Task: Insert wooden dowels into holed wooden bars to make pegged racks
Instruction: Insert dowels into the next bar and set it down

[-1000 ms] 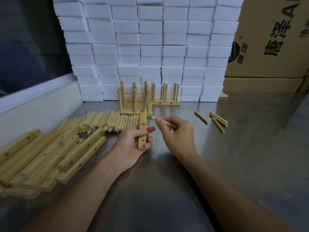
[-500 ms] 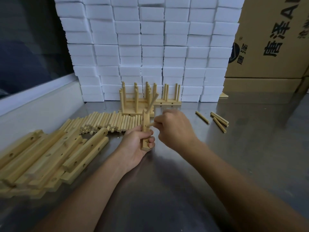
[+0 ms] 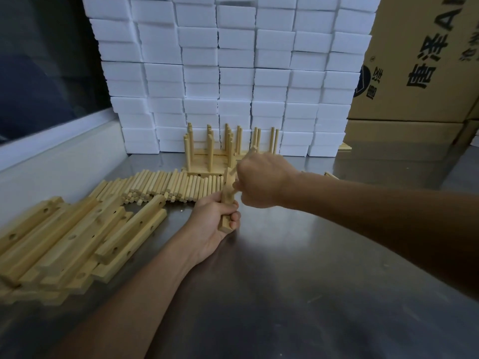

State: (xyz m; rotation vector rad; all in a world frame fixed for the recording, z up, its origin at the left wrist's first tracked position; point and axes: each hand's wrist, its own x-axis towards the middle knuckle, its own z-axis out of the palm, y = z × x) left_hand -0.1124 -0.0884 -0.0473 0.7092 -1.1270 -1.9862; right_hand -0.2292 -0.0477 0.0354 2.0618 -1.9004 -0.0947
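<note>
The person's left hand is wrapped round a short, pale wooden bar with drilled holes, holding it up on end just above the brushed steel tabletop, the fingers curled over its lower end. The right hand is closed in a fist right against the upper part of that bar, gripping a thin round wooden dowel whose tip pokes out above the knuckles; the motion blur there hides whether the dowel's other end is in a hole. The two hands sit close together, almost touching. To the left, on the table, lies a loose heap of long pale wooden bars with holes, and behind the hands a row of light wooden dowels lying side by side. Further back, against a wall of stacked white foam blocks, stand several finished pegged wooden racks with their pegs upright. A brown cardboard box with dark printed characters fills the right background, and one end of a stray dowel shows just past the right forearm.
</note>
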